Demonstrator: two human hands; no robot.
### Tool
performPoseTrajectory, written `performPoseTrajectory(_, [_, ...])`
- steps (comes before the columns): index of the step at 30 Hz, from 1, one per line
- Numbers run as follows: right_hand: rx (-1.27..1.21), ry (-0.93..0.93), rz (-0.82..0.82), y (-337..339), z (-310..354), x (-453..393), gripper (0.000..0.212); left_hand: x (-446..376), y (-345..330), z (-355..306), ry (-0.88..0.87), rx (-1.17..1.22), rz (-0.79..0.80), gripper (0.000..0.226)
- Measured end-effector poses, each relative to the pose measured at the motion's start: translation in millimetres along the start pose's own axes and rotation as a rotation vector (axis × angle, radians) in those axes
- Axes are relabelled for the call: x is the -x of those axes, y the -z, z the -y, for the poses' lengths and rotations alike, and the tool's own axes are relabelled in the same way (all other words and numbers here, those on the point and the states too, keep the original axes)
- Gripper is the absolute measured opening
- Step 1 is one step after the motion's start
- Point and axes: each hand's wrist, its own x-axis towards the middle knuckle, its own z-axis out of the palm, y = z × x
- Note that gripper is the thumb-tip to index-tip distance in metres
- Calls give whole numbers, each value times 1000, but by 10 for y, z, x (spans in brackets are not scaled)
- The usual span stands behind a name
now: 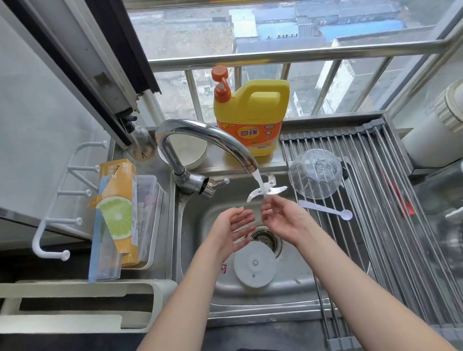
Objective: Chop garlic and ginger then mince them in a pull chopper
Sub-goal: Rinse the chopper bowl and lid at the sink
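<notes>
Over the steel sink [195,268], my right hand [283,218] pinches the shaft of the pull chopper's blade unit [267,190] and holds it up under the water running from the tap [199,138]. My left hand [231,228] is just left of it, fingers relaxed and holding nothing. The chopper's clear bowl [316,173] stands upside down on the roll-up drying rack [382,214]. Its round white lid [254,266] lies in the sink basin beside the drain [263,237].
A white measuring spoon [327,209] lies on the rack. A yellow dish-soap jug [252,119] stands on the window ledge behind the sink. Left of the sink are a box of wrap [118,216] in a tray and a white knife holder [65,306]. Containers crowd the right edge.
</notes>
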Motion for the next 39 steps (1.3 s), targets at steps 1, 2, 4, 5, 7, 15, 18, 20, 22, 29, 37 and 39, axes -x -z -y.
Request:
performPoseTrajectory(1, [30, 36, -8, 5, 1, 4, 20, 4, 10, 0, 5, 6, -13, 26])
performPoseTrajectory(2, [83, 86, -11, 14, 1, 6, 16, 8, 21, 2, 9, 10, -30, 25])
performPoseTrajectory(4, [262, 236, -17, 34, -2, 1, 17, 10, 44, 11, 17, 11, -77, 25])
performPoseTrajectory(5, [427, 335, -46, 52, -2, 1, 18, 7, 57, 19, 22, 6, -104, 24])
performPoseTrajectory(7, [901, 596, -170, 92, -4, 28, 16, 0, 83, 42, 37, -10, -161, 20])
performPoseTrajectory(15, [1673, 1013, -309, 312, -58, 76, 4, -15, 85, 119, 82, -144, -287, 15])
performPoseTrajectory(18, [1766, 992, -316, 386, -73, 79, 4, 2, 87, 134, 72, -165, -292, 10])
performPoseTrajectory(20, [1729, 991, -335, 440, -64, 87, 2, 17, 93, 163, 70, -171, -277, 10])
performPoseTrajectory(22, [1526, 954, -366, 476, -36, 92, 4, 33, 112, 170, 65, -157, -259, 10])
performPoseTrajectory(29, [0, 209, -72, 695, 209, 163, 20, 69, 119, 168, 65, -109, -251, 18])
performPoseTrajectory(37, [-226, 161, -50, 1113, 373, 326, 31, 83, 20, 186, 72, -103, -219, 20])
performPoseTrajectory(39, [-181, 172, -73, 1103, 396, 355, 28, 88, 18, 194, 75, -101, -214, 19])
